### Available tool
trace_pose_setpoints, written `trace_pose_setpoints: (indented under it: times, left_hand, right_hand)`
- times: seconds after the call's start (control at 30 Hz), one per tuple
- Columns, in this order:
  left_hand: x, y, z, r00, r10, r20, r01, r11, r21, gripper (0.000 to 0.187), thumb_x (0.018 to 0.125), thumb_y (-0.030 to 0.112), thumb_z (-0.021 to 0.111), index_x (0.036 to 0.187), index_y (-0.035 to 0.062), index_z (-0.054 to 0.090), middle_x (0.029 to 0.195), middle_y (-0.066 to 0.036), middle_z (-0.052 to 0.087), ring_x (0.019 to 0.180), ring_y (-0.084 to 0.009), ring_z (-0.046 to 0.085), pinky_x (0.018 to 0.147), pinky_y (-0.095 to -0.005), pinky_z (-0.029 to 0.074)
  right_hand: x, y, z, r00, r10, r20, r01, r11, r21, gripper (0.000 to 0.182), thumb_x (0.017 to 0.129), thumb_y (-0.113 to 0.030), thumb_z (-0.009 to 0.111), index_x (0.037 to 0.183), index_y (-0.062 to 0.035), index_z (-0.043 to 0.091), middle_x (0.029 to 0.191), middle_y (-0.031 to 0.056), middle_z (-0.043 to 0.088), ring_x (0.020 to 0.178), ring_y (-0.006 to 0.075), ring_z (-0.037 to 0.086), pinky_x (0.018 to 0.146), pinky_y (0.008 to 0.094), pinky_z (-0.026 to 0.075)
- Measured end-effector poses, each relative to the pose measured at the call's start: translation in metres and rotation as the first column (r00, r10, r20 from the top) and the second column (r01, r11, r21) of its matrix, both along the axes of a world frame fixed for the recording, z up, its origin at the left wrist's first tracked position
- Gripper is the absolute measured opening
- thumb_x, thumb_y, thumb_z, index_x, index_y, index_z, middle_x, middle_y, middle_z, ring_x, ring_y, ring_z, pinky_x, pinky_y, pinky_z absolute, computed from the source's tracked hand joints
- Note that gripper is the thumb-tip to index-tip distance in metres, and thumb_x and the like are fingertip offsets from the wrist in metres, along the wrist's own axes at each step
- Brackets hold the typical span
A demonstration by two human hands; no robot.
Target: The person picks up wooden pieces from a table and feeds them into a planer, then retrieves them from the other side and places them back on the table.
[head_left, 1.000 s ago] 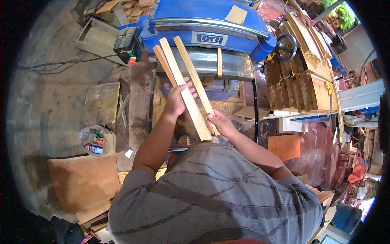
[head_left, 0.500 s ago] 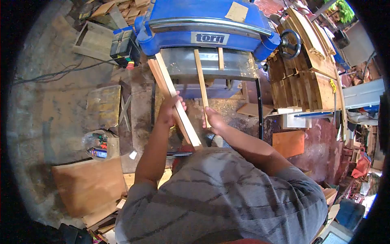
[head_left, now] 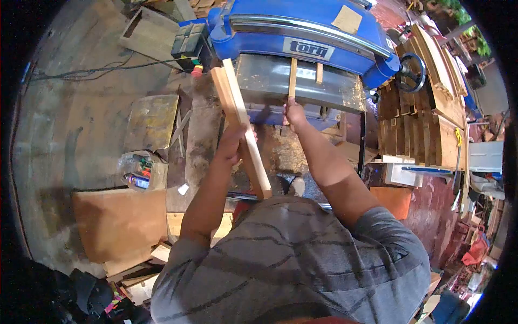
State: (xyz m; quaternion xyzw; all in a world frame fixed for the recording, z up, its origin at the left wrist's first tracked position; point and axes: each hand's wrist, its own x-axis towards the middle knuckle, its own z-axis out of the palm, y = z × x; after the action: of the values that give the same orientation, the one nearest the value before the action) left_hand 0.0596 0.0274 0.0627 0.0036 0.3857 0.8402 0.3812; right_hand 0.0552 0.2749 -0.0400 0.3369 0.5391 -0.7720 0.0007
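My left hand (head_left: 233, 143) is wrapped round a small bundle of long wooden strips (head_left: 245, 143), which slants from my waist up to the left front of the machine. In my right hand (head_left: 294, 114) is the near end of a single wooden strip (head_left: 292, 78). Its far end reaches over the metal bed (head_left: 259, 75) and passes out of sight under the blue thickness planer (head_left: 307, 32), marked "torq". Another short length of wood (head_left: 319, 73) sticks out from under the planer, just right of that strip, untouched by either hand.
A handwheel (head_left: 411, 72) is on the planer's right side, beside stacked boards (head_left: 418, 119). A black box with a red button (head_left: 196, 70) stands at the left, trailing a cable. A box of bottles (head_left: 143, 171) and a plywood sheet (head_left: 121, 224) lie on the left floor.
My right hand has pushed forward, and more of its strip is under the planer. The short length beside it shows less. The camera view has shifted a little to the left.
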Motion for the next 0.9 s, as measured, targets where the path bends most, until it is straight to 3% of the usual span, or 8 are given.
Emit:
trace_pose_setpoints:
  times: [0.27, 0.33, 0.4, 0.47, 0.6, 0.73, 0.8, 0.9]
  left_hand:
    - [0.010, 0.011, 0.002, 0.997, -0.055, -0.063, 0.046, 0.990, -0.130, 0.060, 0.079, 0.034, 0.074, 0.121, 0.0045, 0.043, 0.092, -0.007, 0.053, 0.087, -0.0212, 0.057, 0.078, -0.0372, 0.052]
    - [0.013, 0.019, 0.010, 0.999, 0.001, -0.045, -0.006, 0.994, -0.105, 0.053, 0.080, 0.030, 0.074, 0.116, 0.0050, 0.045, 0.093, -0.008, 0.055, 0.087, -0.0218, 0.058, 0.078, -0.0393, 0.052]
    - [0.017, 0.031, 0.017, 0.996, 0.049, -0.068, -0.057, 0.989, -0.135, 0.044, 0.082, 0.025, 0.071, 0.113, 0.0055, 0.047, 0.094, -0.007, 0.056, 0.088, -0.0207, 0.058, 0.077, -0.0384, 0.051]
    - [0.025, 0.045, 0.027, 0.965, 0.154, -0.210, -0.204, 0.950, -0.238, 0.037, 0.084, 0.023, 0.069, 0.109, 0.0036, 0.050, 0.092, -0.006, 0.057, 0.085, -0.0192, 0.059, 0.075, -0.0361, 0.050]
    - [0.029, 0.069, 0.018, 0.948, 0.185, -0.259, -0.220, 0.969, -0.115, 0.022, 0.084, 0.009, 0.068, 0.101, 0.0002, 0.057, 0.088, -0.004, 0.060, 0.077, -0.0143, 0.060, 0.068, -0.0299, 0.050]
    - [0.039, 0.081, 0.035, 0.979, 0.055, -0.194, -0.068, 0.996, -0.062, 0.022, 0.084, 0.006, 0.066, 0.103, -0.0002, 0.055, 0.088, -0.005, 0.060, 0.078, -0.0152, 0.060, 0.069, -0.0299, 0.050]
    - [0.039, 0.085, 0.034, 0.972, -0.052, -0.229, 0.029, 0.994, -0.103, 0.037, 0.086, 0.008, 0.063, 0.118, -0.0003, 0.046, 0.096, -0.007, 0.058, 0.087, -0.0188, 0.060, 0.077, -0.0345, 0.050]
    - [0.042, 0.095, 0.033, 0.970, -0.068, -0.232, 0.044, 0.994, -0.104, 0.046, 0.085, 0.005, 0.064, 0.124, -0.0004, 0.041, 0.098, -0.008, 0.058, 0.089, -0.0193, 0.059, 0.078, -0.0353, 0.051]
  right_hand:
    - [0.040, 0.025, 0.049, 0.946, 0.176, 0.274, -0.202, 0.977, 0.071, 0.062, 0.086, -0.066, 0.047, 0.104, -0.0068, 0.056, 0.075, 0.0062, 0.054, 0.070, 0.0197, 0.054, 0.066, 0.0388, 0.048]
    - [0.072, 0.016, 0.039, 0.985, 0.161, 0.061, -0.158, 0.700, 0.696, 0.053, 0.088, -0.056, 0.054, 0.111, -0.0080, 0.055, 0.079, 0.0050, 0.056, 0.073, 0.0159, 0.055, 0.068, 0.0334, 0.047]
    - [0.125, -0.017, 0.039, 0.941, 0.307, -0.143, -0.197, 0.840, 0.505, 0.039, 0.087, -0.041, 0.063, 0.102, -0.0046, 0.059, 0.091, 0.0080, 0.060, 0.084, 0.0174, 0.055, 0.073, 0.0328, 0.046]
    - [0.169, -0.060, 0.101, 0.847, 0.512, -0.142, -0.373, 0.764, 0.527, 0.033, 0.087, -0.032, 0.064, 0.103, -0.0038, 0.060, 0.087, 0.0082, 0.062, 0.084, 0.0170, 0.058, 0.076, 0.0326, 0.047]
    - [0.195, -0.067, 0.102, 0.899, 0.424, -0.107, -0.269, 0.729, 0.630, 0.028, 0.089, -0.026, 0.062, 0.106, -0.0032, 0.058, 0.085, 0.0066, 0.063, 0.081, 0.0145, 0.058, 0.075, 0.0303, 0.047]
    - [0.210, -0.050, 0.110, 0.935, 0.340, -0.103, -0.281, 0.885, 0.371, 0.024, 0.096, -0.023, 0.051, 0.109, -0.0041, 0.057, 0.084, 0.0034, 0.061, 0.069, 0.0117, 0.057, 0.065, 0.0262, 0.047]
    - [0.216, -0.045, 0.116, 0.947, 0.257, -0.193, -0.281, 0.954, -0.105, 0.026, 0.098, -0.025, 0.046, 0.108, -0.0041, 0.057, 0.079, 0.0019, 0.057, 0.065, 0.0109, 0.055, 0.060, 0.0252, 0.048]
    - [0.223, -0.039, 0.125, 0.962, 0.174, -0.210, -0.225, 0.942, -0.250, 0.029, 0.099, -0.026, 0.042, 0.113, -0.0033, 0.054, 0.076, 0.0010, 0.053, 0.060, 0.0097, 0.051, 0.053, 0.0239, 0.046]
